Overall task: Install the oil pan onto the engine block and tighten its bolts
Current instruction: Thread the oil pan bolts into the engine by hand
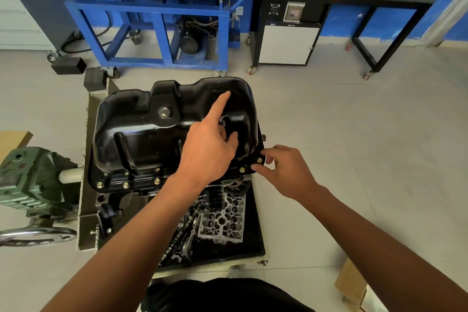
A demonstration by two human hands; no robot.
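Oil pan (152, 134) is already seated on the engine block (141, 194), at frame centre, flange down and sump floor up toward the camera. The drain plug (164, 112) is seen on the upper face. 5 bolts are counted in the near flange: 3 at approx 8 o'clock of the pan (125, 185), 1 further along (242, 170), and a corner bolt (259, 160) at 4 o'clock. Far and side flanges are hidden, so their bolts can't be judged.

The pan's long axis is laid approx 9 to 3 o'clock, with the 3 o'clock end swung slightly away from the person.

The left hand (210, 144) is rested on the pan's 3 o'clock half, forefinger straight and aimed at 1 o'clock, other fingers bent against the metal. Nothing is gripped. The right hand (283, 170) is set at the 4 o'clock corner, thumb and forefinger closed round the corner bolt, prob. for finger-starting.

No wrench is seen, so placement is judged done, threading partly done, and final tightening of all bolts left
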